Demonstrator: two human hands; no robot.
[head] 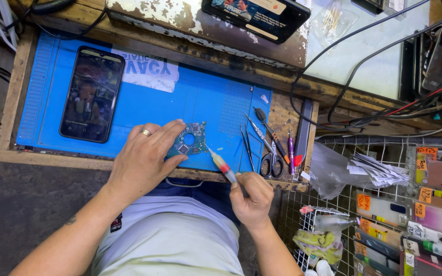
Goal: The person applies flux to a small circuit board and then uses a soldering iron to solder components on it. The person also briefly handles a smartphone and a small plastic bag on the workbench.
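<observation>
Mat: blue ribbed silicone work mat (211,102), the landmark.
Phone: glossy black phone (92,94), on the mat's left.
Left hand (141,158): fingers closed on the board's edge; firm pinning steadies it.
Board: green circuit board (190,140), near the mat's front edge.
Right hand (251,197): clasps a slim syringe (222,166), tip at the board; squeeze gently.

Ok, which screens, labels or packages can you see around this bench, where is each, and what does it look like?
Black smartphone: on the blue mat, left, screen lit dimly.
White printed label: upside down on the mat's top edge.
Dark tablet: top centre, showing a picture.
Orange handwritten tags: on phone-case packages, wire rack, right.
</observation>
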